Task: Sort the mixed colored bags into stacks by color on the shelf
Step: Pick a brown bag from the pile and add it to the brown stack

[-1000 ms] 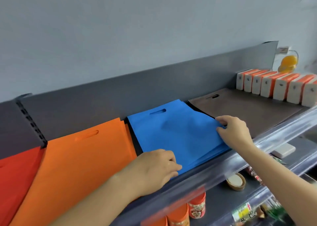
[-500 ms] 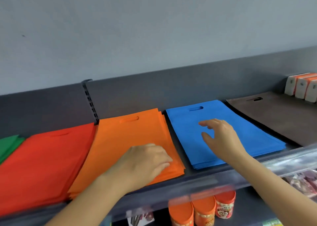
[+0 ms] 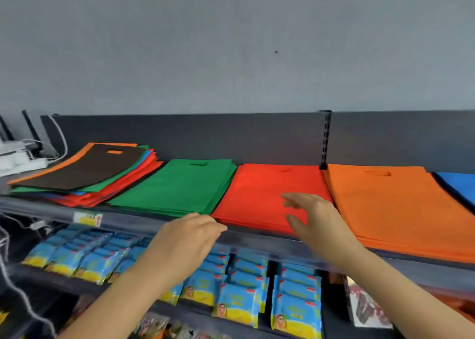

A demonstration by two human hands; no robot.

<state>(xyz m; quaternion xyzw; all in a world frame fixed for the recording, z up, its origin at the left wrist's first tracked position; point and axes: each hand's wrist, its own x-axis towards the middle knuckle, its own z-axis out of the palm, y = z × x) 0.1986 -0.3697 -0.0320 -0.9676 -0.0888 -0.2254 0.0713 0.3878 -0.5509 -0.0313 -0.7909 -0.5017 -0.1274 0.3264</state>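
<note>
On the dark shelf lies a mixed pile of bags at the left, topped by a brown bag over orange, green, blue and red ones. To its right lie a green stack, a red stack, an orange stack and the edge of a blue stack. My left hand hovers at the shelf's front edge near the corner of the red stack, fingers loosely curled, holding nothing. My right hand is spread open over the red stack's front right part.
The lower shelf holds rows of blue and yellow packets. White cables and a power strip sit at the shelf's far left. A slotted upright stands in the back panel between the red and orange stacks. A price tag hangs on the shelf edge.
The view has swung left from the blue and brown stacks to the red, green and mixed piles. Both hands have left the blue and orange stacks and moved left with it.
</note>
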